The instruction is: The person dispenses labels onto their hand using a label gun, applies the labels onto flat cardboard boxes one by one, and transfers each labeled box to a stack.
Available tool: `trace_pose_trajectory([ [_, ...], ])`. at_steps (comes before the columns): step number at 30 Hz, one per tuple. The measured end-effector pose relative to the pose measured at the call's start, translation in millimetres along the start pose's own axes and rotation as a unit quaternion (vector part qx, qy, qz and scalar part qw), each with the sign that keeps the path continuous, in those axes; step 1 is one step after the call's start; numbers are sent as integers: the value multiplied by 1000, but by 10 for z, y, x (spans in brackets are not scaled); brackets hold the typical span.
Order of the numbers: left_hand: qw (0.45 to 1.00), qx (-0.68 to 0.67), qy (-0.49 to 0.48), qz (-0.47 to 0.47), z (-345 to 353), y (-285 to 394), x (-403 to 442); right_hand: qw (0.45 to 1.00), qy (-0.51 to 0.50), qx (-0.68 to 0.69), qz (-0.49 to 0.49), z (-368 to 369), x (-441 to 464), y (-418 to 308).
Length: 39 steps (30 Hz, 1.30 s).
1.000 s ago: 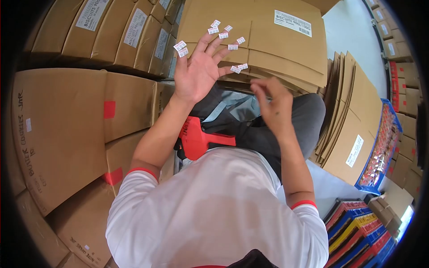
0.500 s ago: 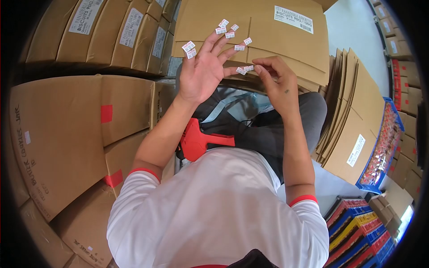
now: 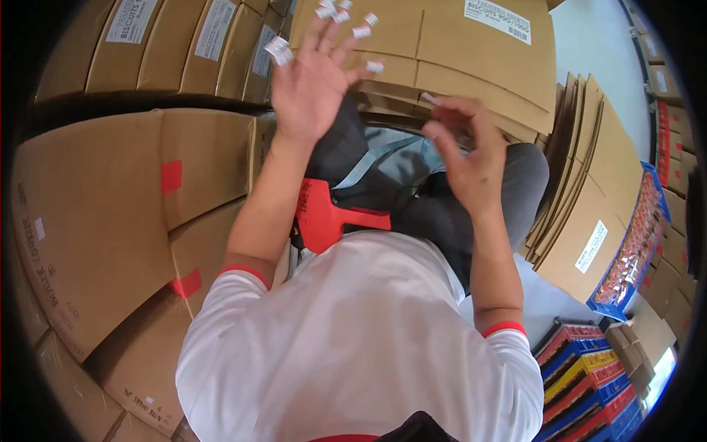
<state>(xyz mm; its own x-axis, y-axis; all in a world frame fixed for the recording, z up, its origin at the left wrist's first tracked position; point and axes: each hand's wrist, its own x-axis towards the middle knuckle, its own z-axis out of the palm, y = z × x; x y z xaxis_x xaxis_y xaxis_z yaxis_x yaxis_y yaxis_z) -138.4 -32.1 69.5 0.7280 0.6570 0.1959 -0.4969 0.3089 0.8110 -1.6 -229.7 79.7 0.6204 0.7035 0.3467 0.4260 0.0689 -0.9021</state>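
While a white shirt (image 3: 361, 324) with red cuffs fills the bottom of the frame, a red handheld tool (image 3: 322, 217) lies just beyond it at the centre, across the dark trousers (image 3: 508, 184). Farther up, the left hand (image 3: 305, 96) is palm-up with fingers spread, small white labels (image 3: 278, 51) stuck at the fingertips, near the top edge. The right hand (image 3: 471, 147), right of centre, has its fingers loosely curved, thumb and forefinger apart, with one small label (image 3: 429, 98) at the forefinger's tip. Behind them, flat cardboard (image 3: 368, 70) forms a broad brown surface at upper centre. Cartons (image 3: 88, 228) crowd the left side; folded cardboard sheets (image 3: 574, 177) lean at the right, beside a blue crate (image 3: 626, 258) of packets. Coloured crates (image 3: 589, 376) stack at lower right, and pale floor (image 3: 596, 51) runs towards shelving at the far right.

Half a second ago, the right fingertips touched the labels on the left little finger, which bore two; now the hands are apart and one remains there.
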Motion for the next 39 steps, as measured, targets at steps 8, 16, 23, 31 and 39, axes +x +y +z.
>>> trace_pose_trajectory([
  [8,994,-36,23,100,-300,244,10,951,-304,-46,-30,416,-967,-54],
  [16,995,-12,-4,103,-147,355,72,903,-344,114,230,279,-979,136],
  [23,976,-170,-137,-27,-537,215,684,926,-304,97,202,190,-1032,225],
  [31,941,-296,-119,-111,-1581,-662,1604,978,22,79,192,-551,173,711],
  [39,983,-91,121,-106,-1634,-1065,1403,962,35,-57,266,-1430,1845,2075],
])
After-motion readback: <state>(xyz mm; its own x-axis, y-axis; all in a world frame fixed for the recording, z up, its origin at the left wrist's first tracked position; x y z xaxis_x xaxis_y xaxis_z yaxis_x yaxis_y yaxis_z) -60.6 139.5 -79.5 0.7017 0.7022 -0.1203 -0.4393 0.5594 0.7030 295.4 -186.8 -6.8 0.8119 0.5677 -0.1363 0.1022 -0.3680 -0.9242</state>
